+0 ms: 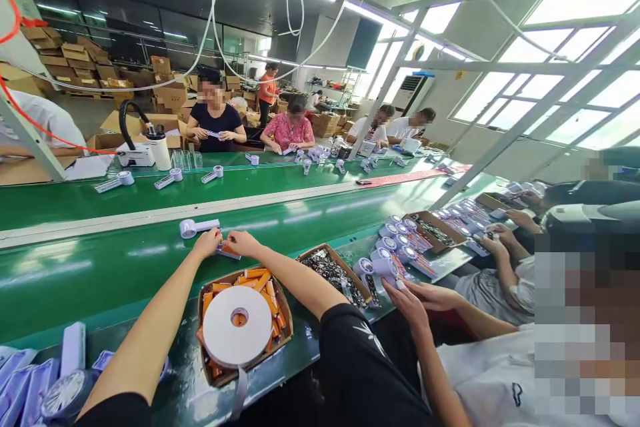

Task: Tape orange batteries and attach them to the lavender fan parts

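Basically, my L hand (207,242) & R hand (243,244) gripping a partly hidden orange-trimmed pc (229,252), lilac fan (188,229) just beyond, white tape roll (223,330) atop box (289,331) w/ orange cylinders (273,293)

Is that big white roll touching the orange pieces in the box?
Touching. The head view shows the roll lying on top of the orange pieces, which stick out around its upper and right edges.

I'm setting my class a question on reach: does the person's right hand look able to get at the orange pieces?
Probably yes. The white roll covers the middle of their box, but orange pieces show uncovered beside it, close to the right hand.
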### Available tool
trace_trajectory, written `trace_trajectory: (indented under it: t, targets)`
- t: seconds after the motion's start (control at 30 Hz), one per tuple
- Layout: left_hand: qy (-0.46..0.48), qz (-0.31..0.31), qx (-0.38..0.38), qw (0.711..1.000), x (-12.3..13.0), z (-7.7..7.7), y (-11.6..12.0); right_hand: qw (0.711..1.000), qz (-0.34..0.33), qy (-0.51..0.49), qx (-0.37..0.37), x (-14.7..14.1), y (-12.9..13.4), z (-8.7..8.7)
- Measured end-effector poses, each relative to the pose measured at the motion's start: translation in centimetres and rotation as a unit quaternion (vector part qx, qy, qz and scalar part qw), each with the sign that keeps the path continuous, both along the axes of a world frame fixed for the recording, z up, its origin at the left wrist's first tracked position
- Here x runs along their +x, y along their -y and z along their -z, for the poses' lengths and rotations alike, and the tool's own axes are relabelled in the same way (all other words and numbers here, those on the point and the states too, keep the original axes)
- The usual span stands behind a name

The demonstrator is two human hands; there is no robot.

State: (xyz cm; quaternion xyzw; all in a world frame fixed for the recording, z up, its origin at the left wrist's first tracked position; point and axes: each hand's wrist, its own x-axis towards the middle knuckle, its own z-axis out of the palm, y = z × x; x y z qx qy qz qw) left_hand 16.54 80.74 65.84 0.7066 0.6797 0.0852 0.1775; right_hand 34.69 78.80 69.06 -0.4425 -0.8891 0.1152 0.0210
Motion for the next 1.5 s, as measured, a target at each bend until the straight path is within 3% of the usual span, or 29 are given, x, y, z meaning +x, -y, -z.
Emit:
trace_trajectory:
  t: [0.2,0.57,0.8,1.0,1.13,1.27,1.5]
  targets:
    - [-0.004,-0.005,-0.006,1.0,0.8,0.1,-0.1,0.997,-0.078,0.024,0.007,0.3,-0.2,-0.3]
    - [0.014,-0.003,-0.015,1.0,2.8,-1.5,1.2,0.985,-0.078,0.155,0.008,-1.0,-0.1,-3.1]
    - [0.056,-0.014,-0.038,0.998,3.7,0.7,0.0,0.98,-0.083,0.181,0.009,-0.2,-1.1,-1.4]
    - [0.084,-0.005,-0.056,0.995,4.9,1.6,-1.0,0.986,-0.04,0.161,0.027,5.5,-0.7,-2.0]
    - [0.086,-0.01,-0.062,0.994,5.8,2.0,-1.2,0.994,0.014,0.1,0.033,8.3,0.4,-1.1]
    - [0.092,-0.01,-0.06,0.994,6.3,2.2,-1.2,0.993,0.031,0.112,0.029,7.1,1.0,-0.4]
    - [0.102,-0.027,-0.059,0.993,7.0,2.8,-1.6,0.982,0.025,0.186,0.008,4.6,1.0,-0.5]
